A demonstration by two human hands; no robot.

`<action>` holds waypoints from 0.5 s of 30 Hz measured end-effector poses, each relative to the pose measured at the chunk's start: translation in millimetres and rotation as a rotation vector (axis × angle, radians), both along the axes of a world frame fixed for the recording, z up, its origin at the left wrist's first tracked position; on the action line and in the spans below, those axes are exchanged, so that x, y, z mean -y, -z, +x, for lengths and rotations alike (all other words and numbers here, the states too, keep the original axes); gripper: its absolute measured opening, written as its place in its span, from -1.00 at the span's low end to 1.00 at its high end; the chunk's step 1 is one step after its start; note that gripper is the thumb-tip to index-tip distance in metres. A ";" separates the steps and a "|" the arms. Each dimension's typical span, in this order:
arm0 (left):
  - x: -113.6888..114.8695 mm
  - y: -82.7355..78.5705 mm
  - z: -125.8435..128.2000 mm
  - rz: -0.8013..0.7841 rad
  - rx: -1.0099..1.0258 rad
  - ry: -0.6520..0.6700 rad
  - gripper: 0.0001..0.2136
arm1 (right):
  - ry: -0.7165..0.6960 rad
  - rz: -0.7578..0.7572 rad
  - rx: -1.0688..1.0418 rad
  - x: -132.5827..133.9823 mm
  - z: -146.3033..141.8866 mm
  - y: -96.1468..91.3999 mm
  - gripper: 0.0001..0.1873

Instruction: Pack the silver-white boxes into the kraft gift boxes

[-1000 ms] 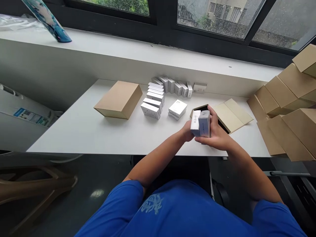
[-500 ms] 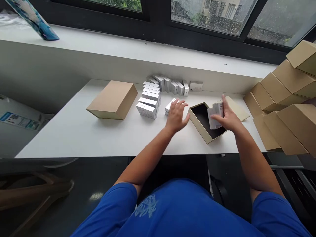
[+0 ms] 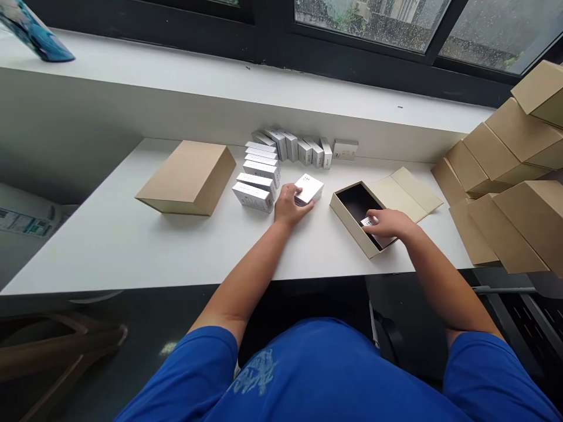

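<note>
My left hand (image 3: pixel 290 205) grips a pair of small white cartons (image 3: pixel 309 189) on the table, thumb at the near side and fingers at the far left. Inside the open beige box (image 3: pixel 350 224), my right hand (image 3: pixel 387 224) is closed around small white cartons (image 3: pixel 370 221), mostly hidden by the fingers. The box has a dark interior, and its lid flap (image 3: pixel 407 190) lies folded back to the right. Left of my left hand stands a row of white cartons (image 3: pixel 253 196); more cartons (image 3: pixel 304 152) stand in a curve behind.
A closed brown box (image 3: pixel 187 176) sits on the left of the white table (image 3: pixel 185 258). Several brown boxes (image 3: pixel 505 152) are stacked at the right end. One white carton (image 3: pixel 345 149) leans by the wall under the windowsill (image 3: pixel 211 70).
My right hand has lowered the white cartons into the open box. My left hand has come down and closed on the white cartons on the table. The view has shifted slightly.
</note>
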State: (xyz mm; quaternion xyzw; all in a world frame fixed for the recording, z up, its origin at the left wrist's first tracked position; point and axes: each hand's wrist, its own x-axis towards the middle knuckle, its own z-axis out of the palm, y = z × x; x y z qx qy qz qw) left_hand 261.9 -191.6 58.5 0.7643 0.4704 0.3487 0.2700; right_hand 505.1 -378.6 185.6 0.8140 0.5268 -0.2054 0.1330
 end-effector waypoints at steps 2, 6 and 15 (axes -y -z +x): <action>-0.7 -1.2 -4.2 -0.003 0.013 0.015 -0.57 | 0.042 -0.013 -0.052 0.7 2.9 -4.9 -0.40; 1.2 -4.2 -15.1 -0.006 0.038 0.033 -0.56 | 0.107 0.013 -0.165 9.2 9.3 -6.0 -0.20; 9.8 -44.3 -2.0 0.048 -0.331 0.030 -0.38 | 0.098 0.331 -0.420 61.4 26.2 3.7 -0.43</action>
